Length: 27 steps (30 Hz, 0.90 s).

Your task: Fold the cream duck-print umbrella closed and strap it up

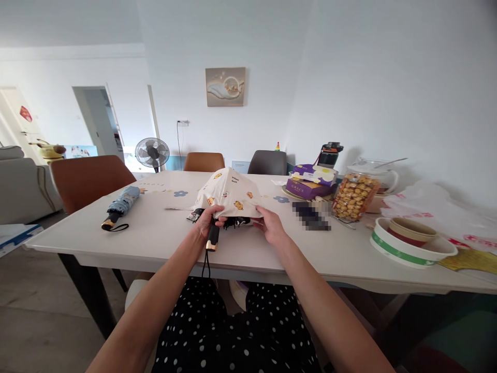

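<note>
A cream umbrella (233, 192) with small yellow duck-like prints lies half-folded over the near middle of the table, its canopy loose and puffed up. Its black handle (212, 238), with a gold end and a wrist cord, points towards me. My left hand (209, 220) is closed at the top of the handle, with the thumb and fingers at the canopy's edge. On the right side, my right hand (268, 223) pinches the fabric's edge between thumb and fingers. Dark ribs and lining show beneath the canopy. The inner part of the umbrella is hidden.
A folded blue umbrella (126, 202) lies at the left of the white table (155, 246). To the right are a blurred-out dark object (311, 215), a purple box (306, 188), a jar of round snacks (355, 196), and a white-green bowl (411, 254) with a plastic bag (438, 207) behind.
</note>
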Each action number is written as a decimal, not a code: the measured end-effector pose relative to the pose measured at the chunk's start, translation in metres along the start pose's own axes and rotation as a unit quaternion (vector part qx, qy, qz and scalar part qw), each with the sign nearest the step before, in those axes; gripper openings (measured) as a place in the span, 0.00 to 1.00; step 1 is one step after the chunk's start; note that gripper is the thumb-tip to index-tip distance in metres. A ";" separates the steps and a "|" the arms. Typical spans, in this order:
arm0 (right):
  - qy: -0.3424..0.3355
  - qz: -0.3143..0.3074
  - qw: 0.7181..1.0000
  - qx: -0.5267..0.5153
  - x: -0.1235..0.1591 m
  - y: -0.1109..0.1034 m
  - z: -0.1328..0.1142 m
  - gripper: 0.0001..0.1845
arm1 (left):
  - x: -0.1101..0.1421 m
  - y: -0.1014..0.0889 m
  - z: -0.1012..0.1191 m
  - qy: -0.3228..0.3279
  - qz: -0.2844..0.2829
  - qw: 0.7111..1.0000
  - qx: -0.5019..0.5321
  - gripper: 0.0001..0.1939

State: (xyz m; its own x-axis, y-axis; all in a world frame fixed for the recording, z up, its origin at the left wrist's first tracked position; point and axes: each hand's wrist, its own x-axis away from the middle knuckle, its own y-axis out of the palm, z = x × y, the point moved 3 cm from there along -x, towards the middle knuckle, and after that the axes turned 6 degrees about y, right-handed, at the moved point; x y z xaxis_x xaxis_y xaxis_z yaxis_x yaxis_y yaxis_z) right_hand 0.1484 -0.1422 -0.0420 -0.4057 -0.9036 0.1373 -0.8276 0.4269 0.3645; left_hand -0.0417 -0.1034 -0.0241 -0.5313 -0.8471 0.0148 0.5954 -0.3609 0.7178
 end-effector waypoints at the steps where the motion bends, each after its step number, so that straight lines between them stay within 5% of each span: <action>1: -0.010 0.000 1.000 -0.020 0.001 -0.001 -0.002 0.11 | -0.001 -0.001 -0.001 0.001 0.001 1.000 -0.002 0.13; 7: -0.016 -0.115 0.982 -0.148 0.026 0.021 -0.037 0.08 | -0.004 -0.003 -0.002 0.017 0.007 1.000 -0.018 0.12; 14: -0.106 -0.198 0.970 -0.094 0.051 0.091 -0.086 0.07 | -0.002 0.001 -0.001 0.006 -0.023 0.999 -0.025 0.07; 21: -0.071 -0.232 0.967 -0.072 0.045 0.141 -0.064 0.07 | -0.003 0.001 -0.006 0.013 -0.039 0.999 -0.020 0.06; 27: 0.006 -0.228 0.972 -0.056 0.043 0.143 -0.038 0.07 | 0.001 0.002 -0.002 0.037 -0.057 0.998 0.000 0.08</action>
State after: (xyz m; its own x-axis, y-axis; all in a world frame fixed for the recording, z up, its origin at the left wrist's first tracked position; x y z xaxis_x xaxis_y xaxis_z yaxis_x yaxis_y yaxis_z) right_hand 0.0277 -0.1210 0.0512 -0.0013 -0.9987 -0.0518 -0.8725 -0.0242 0.4880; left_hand -0.0397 -0.1058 -0.0237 -0.5495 -0.8269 -0.1191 0.5334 -0.4569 0.7118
